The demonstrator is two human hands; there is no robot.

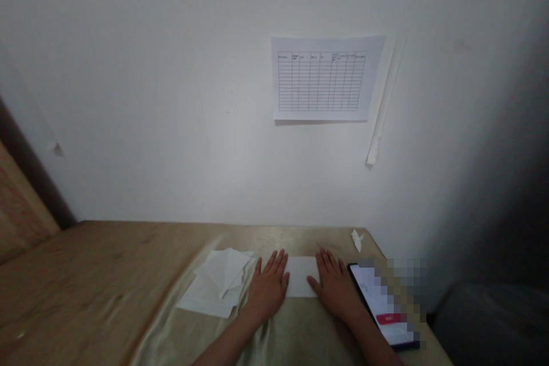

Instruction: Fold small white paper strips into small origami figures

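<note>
A small white rectangular sheet of paper [301, 276] lies flat on the cloth-covered table, its left and right ends partly hidden by my hands. My left hand [269, 286] rests palm down at the left end, fingers stretched out. At the right end my right hand [333, 283] also lies flat, its fingers extended and the thumb over the paper. To the left of my left hand is a loose pile of white paper sheets [210, 291], with a creased, folded piece [226, 271] on top.
Beside my right forearm lies a tablet [381, 303] with a lit screen, partly pixelated. A small folded white paper piece [357, 240] sits near the table's back right corner. Behind the brown tablecloth [115, 280] rises a white wall bearing a printed table sheet [321, 80].
</note>
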